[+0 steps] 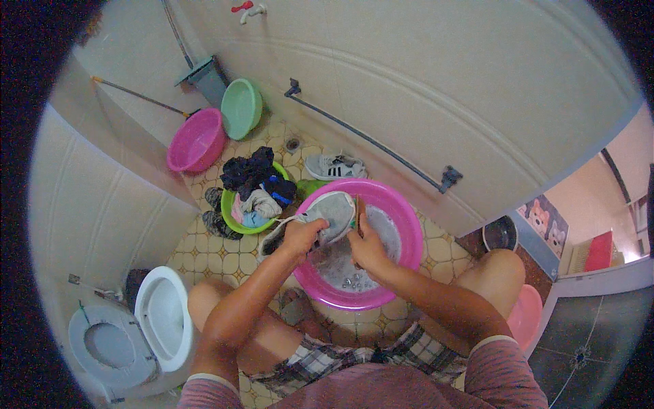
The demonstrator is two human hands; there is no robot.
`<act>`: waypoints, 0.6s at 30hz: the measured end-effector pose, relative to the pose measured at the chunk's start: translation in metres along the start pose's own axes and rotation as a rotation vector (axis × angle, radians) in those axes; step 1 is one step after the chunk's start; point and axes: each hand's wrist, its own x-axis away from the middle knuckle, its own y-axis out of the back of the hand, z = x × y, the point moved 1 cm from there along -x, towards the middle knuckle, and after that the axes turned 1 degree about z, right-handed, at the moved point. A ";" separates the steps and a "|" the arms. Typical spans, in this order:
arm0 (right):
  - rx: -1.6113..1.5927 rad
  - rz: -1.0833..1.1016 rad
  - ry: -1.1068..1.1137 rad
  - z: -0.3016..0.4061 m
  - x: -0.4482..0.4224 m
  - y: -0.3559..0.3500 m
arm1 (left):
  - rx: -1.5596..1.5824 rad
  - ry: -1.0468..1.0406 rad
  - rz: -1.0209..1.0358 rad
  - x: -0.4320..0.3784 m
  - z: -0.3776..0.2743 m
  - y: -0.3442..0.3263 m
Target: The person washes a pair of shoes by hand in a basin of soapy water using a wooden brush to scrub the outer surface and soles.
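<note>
My left hand (303, 236) grips a grey and white lace-up sneaker (332, 210), tilted on its side above a pink plastic basin (412, 255). In my right hand (369, 250) is a brown-backed scrub brush (360, 207), held upright against the sneaker's toe edge; its bristles are mostly hidden. Foamy water (386, 235) lies in the basin below both hands. Behind the basin a white sneaker with black stripes (334, 167) rests on the tiled floor.
A lime-green basin (230, 217) heaped with clothes (250, 171) stands left of the pink one. Further back lean another pink basin (196, 140), a mint-green basin (241, 109) and a dustpan (207, 79). A toilet (164, 319) is at the left, a wall rail (365, 137) at the right.
</note>
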 end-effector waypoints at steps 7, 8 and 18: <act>0.008 -0.033 -0.044 0.007 0.005 0.000 | -0.062 0.000 0.003 0.011 -0.012 -0.004; -0.014 -0.030 -0.032 0.005 0.005 0.002 | -0.063 -0.046 0.022 0.012 -0.015 -0.006; -0.003 -0.007 -0.038 0.006 0.006 0.000 | -0.065 -0.057 0.030 0.010 -0.010 -0.002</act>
